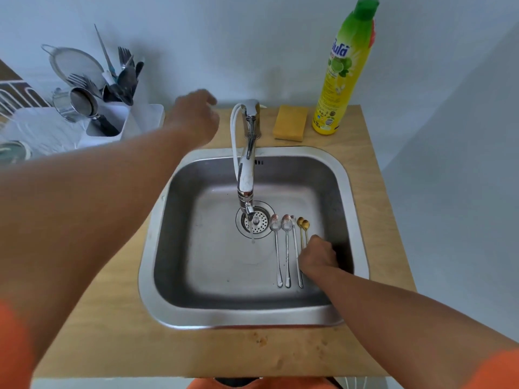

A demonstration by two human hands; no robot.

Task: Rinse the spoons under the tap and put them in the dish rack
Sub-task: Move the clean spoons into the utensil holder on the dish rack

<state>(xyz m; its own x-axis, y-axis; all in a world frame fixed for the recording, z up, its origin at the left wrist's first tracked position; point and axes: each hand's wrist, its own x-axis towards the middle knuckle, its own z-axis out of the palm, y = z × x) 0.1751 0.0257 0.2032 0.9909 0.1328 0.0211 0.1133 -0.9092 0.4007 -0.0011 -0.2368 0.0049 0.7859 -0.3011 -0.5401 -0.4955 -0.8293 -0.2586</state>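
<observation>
Three long silver spoons (286,248) lie side by side on the bottom of the steel sink (157,248), right of the drain. Two small gold spoons (303,224) lie just right of them, their handles running under my right hand (318,256). That hand is low in the sink with its fingers curled over the gold handles; whether it grips them is hidden. My left hand (196,116) hovers blurred above the counter, left of the tap (247,164), holding nothing. A thin stream of water falls from the spout onto the drain strainer (257,221).
A white dish rack (56,130) stands at the back left, with a cutlery holder (112,122) full of forks and spoons, a sieve and a metal cup. A yellow sponge (290,123) and a tall dish soap bottle (342,71) stand behind the sink on the wooden counter (196,352).
</observation>
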